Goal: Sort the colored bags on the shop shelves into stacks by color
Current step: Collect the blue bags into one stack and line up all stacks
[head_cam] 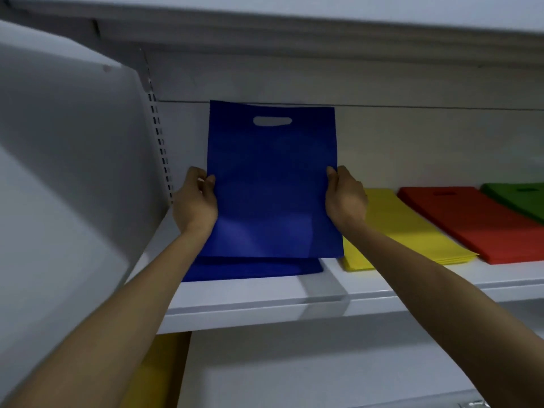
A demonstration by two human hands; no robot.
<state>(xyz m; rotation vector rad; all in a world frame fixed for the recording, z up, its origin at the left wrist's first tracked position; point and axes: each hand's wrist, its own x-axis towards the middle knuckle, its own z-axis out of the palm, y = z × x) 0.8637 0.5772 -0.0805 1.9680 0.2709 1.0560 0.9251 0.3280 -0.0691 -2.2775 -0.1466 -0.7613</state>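
I hold a plain blue bag (272, 184), oval handle hole at the top, left hand (195, 200) and right hand (346, 195) pinching its side edges.

I see a white shelf (265, 301) carrying four flat stacks of bags. Directly below the two grips lies the blue stack (253, 269), its near edge close to the shelf's front lip. Just past the right grip (346, 195), away from the left one, lies the yellow stack (412, 231), partly hidden behind that wrist. Farther out on the same side sits the red stack (477, 222), then the green stack (518, 198), which overlaps the red one's far corner. Below the left grip's (195, 198) forearm, a lower shelf holds another yellow bag (159, 369).
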